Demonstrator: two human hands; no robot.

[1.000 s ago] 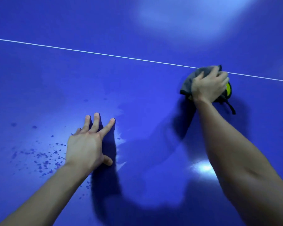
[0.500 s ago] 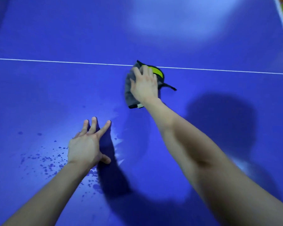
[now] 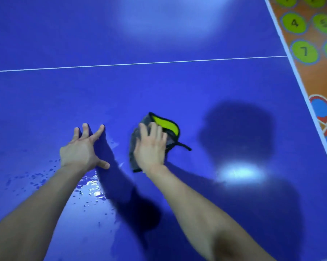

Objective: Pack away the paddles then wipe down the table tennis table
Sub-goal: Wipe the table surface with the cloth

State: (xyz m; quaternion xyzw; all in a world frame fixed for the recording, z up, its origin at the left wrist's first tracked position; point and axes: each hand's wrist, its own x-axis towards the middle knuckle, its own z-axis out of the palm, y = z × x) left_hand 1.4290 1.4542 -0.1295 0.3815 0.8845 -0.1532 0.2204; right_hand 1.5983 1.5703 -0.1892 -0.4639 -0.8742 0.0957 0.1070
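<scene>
We press our right hand (image 3: 151, 147), fingers flat together, on the cloth (image 3: 164, 127) to wipe the table (image 3: 196, 81). Beside the cloth, our left hand (image 3: 81, 149) leans, fingers spread, to steady us.

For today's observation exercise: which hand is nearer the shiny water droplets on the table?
Left. The left hand rests just beyond the water droplets; the right hand presses the cloth farther to the right.

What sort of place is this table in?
Probably an indoor games or play area, perhaps at a school or recreation centre. The glossy blue table tennis table with its thin white line fills the view, and the orange floor beside it bears numbered green circles.
</scene>
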